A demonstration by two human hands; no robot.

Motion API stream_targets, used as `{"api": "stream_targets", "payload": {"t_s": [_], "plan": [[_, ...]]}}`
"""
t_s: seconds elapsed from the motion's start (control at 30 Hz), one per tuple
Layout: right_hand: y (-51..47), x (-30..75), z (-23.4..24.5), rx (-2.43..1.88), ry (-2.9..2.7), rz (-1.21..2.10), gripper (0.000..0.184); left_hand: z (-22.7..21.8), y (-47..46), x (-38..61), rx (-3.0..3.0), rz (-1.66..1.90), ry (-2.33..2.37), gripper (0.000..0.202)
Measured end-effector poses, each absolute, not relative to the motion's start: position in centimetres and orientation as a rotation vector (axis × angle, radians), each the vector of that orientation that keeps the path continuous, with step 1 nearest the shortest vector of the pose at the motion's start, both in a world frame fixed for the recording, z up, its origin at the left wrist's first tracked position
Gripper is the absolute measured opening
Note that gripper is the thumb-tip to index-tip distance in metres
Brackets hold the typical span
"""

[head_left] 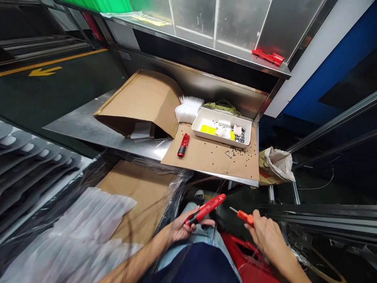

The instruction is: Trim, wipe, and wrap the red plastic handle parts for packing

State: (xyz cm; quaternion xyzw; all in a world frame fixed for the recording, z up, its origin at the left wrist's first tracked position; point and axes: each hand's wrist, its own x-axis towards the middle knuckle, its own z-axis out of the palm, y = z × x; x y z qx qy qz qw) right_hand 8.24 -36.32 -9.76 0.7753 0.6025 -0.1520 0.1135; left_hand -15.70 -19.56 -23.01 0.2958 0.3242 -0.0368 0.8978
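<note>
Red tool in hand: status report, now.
Left hand gripping red plastic tool body. Right hand holding orange-handled screwdriver. Small black parts scattered on cardboard sheet, beyond both hands.

Tool housing [205,208]: red plastic, glossy. Screwdriver [246,217]: orange plastic handle, smooth; metal shaft. Work shelf [85,131]: stainless steel, brushed, dull sheen. Cardboard sheet [206,155]: brown paper surface, matt, slightly rough. Tray [206,114]: white plastic, smooth. Wrapping [179,188]: clear plastic film, glossy, creased.
</note>
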Motion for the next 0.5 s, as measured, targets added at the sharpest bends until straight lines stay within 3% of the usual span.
{"api": "stream_targets", "payload": {"t_s": [0.3, 0.5], "plan": [[-36.6, 7.2, -11.0, 2.297, 1.946, -0.474, 0.027, -22.6, -19.8, -14.5, 0.591, 0.018, 0.681, 0.070], [-36.7, 9.9, -11.8, 2.440, 1.883, -0.670, 0.048, -20.7, -16.3, -12.9, 1.329, 0.147, 1.070, 0.065]]}}
